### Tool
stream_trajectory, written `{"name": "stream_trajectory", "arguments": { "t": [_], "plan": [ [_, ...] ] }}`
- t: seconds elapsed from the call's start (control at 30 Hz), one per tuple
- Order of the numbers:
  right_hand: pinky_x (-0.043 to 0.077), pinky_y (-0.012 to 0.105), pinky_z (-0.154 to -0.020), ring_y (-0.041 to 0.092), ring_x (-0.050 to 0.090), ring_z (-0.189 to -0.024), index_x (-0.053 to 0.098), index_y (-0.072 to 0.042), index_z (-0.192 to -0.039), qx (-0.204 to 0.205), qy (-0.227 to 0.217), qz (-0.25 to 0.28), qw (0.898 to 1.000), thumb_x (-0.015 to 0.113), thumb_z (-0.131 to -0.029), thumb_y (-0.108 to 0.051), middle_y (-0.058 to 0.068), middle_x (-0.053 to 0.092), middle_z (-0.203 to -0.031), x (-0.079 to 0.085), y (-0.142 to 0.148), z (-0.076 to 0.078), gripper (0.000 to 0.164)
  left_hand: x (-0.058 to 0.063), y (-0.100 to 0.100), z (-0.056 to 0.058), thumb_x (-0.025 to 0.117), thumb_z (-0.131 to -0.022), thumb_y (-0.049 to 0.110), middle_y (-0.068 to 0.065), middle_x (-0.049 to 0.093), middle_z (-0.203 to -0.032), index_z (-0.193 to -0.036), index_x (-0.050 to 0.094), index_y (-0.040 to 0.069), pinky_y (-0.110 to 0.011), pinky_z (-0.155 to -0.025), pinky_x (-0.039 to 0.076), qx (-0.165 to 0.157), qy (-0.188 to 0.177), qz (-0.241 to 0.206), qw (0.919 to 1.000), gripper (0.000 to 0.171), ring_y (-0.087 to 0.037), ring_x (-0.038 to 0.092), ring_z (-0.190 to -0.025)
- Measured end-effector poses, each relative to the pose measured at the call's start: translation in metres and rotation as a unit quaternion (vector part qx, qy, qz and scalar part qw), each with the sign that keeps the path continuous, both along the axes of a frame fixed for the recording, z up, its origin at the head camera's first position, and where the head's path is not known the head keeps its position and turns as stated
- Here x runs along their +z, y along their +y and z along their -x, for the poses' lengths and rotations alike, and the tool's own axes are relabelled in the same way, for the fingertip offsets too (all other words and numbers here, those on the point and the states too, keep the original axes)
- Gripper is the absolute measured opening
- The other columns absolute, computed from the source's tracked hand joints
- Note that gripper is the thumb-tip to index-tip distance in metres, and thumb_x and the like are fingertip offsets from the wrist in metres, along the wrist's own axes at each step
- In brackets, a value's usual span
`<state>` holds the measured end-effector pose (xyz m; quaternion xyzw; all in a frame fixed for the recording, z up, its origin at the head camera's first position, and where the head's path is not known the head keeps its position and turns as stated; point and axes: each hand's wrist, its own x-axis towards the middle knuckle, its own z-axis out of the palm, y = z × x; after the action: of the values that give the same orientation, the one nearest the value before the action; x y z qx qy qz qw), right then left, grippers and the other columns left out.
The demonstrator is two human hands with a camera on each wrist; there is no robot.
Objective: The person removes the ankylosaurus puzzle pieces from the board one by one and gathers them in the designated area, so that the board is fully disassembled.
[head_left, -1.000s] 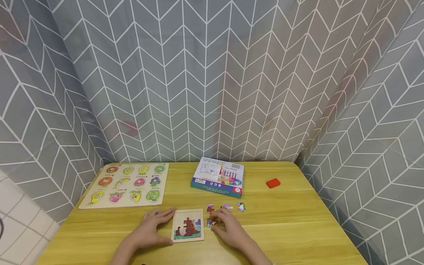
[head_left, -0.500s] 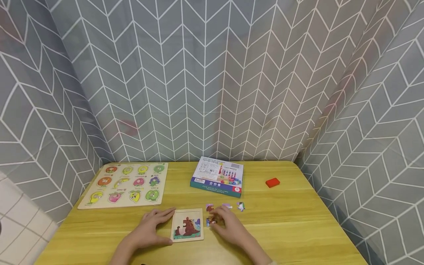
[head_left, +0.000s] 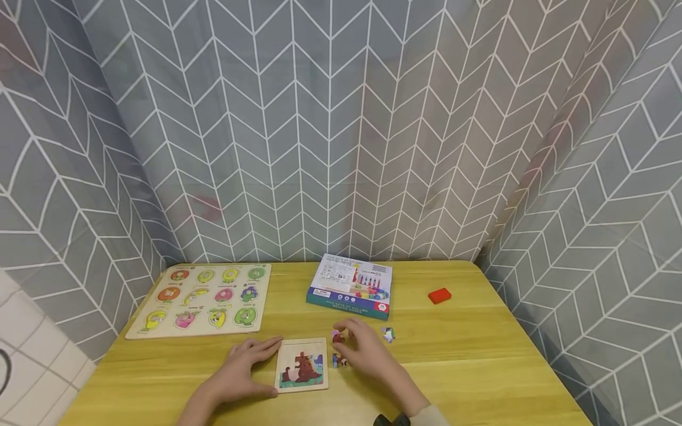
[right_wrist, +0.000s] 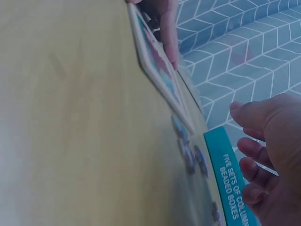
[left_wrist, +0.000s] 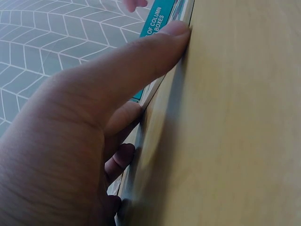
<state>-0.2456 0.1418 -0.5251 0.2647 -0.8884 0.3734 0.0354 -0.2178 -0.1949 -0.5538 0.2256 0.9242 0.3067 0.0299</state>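
A small wooden jigsaw tray (head_left: 302, 384) lies near the table's front, part filled with pieces showing a brown animal. At its left side, my left hand (head_left: 237, 370) holds it, thumb at the near corner and forefinger at the far one. My right hand (head_left: 367, 352) hovers over loose jigsaw pieces right of the tray, fingers loosely bent, nothing between them in the right wrist view. One jigsaw piece (head_left: 338, 337) and another piece (head_left: 337, 360) lie by its fingertips; a green-and-white piece (head_left: 388, 335) lies farther right. The hand may hide others.
Behind the pieces is a flat cardboard box (head_left: 348, 287) of beaded columns. A fruit puzzle board (head_left: 199, 305) lies at the back left, a red block (head_left: 439, 296) at the right. A patterned curtain (head_left: 330, 130) surrounds the wooden table (head_left: 479, 367).
My right hand has come off the piece it was fingering and risen slightly, its fingertips shifting farther back over the pieces. My left hand stays at the tray.
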Motion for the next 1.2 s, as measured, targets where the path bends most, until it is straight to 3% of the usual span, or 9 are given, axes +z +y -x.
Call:
{"name": "stream_trajectory", "arguments": {
  "t": [0.4, 0.73, 1.2],
  "plan": [
    [0.052, 0.023, -0.077, 0.020, 0.060, -0.090, 0.070, -0.001, -0.131, 0.026, -0.010, 0.025, 0.999, 0.074, -0.101, -0.017, 0.011, 0.071, -0.118, 0.010, -0.030, 0.008, 0.034, 0.000, 0.000, 0.000, 0.086, -0.072, 0.069, 0.008, 0.052, -0.161, -0.157, 0.054, 0.025, -0.043, -0.096, 0.034, 0.000, -0.005, 0.006, 1.0000, 0.101, -0.011, 0.044, -0.119],
    [0.051, 0.026, -0.082, 0.011, 0.057, -0.092, 0.070, -0.001, -0.130, 0.045, -0.011, 0.021, 0.999, 0.073, -0.102, -0.019, 0.008, 0.072, -0.115, 0.007, -0.052, 0.008, 0.033, 0.000, 0.000, 0.000, 0.086, -0.072, 0.070, 0.006, 0.054, -0.159, -0.157, 0.055, 0.026, -0.042, -0.094, 0.036, 0.005, -0.001, 0.010, 0.9999, 0.101, -0.012, 0.043, -0.117],
    [0.050, 0.019, -0.069, -0.003, 0.053, -0.077, 0.071, -0.002, -0.130, 0.070, -0.085, 0.031, 0.993, 0.074, -0.100, -0.013, 0.000, 0.069, -0.107, -0.004, -0.065, -0.004, 0.032, 0.001, 0.000, 0.000, 0.084, -0.073, 0.071, 0.007, 0.053, -0.160, -0.157, 0.054, 0.028, -0.040, -0.094, 0.035, -0.001, -0.004, 0.007, 1.0000, 0.100, -0.011, 0.044, -0.118]
  ]
}}
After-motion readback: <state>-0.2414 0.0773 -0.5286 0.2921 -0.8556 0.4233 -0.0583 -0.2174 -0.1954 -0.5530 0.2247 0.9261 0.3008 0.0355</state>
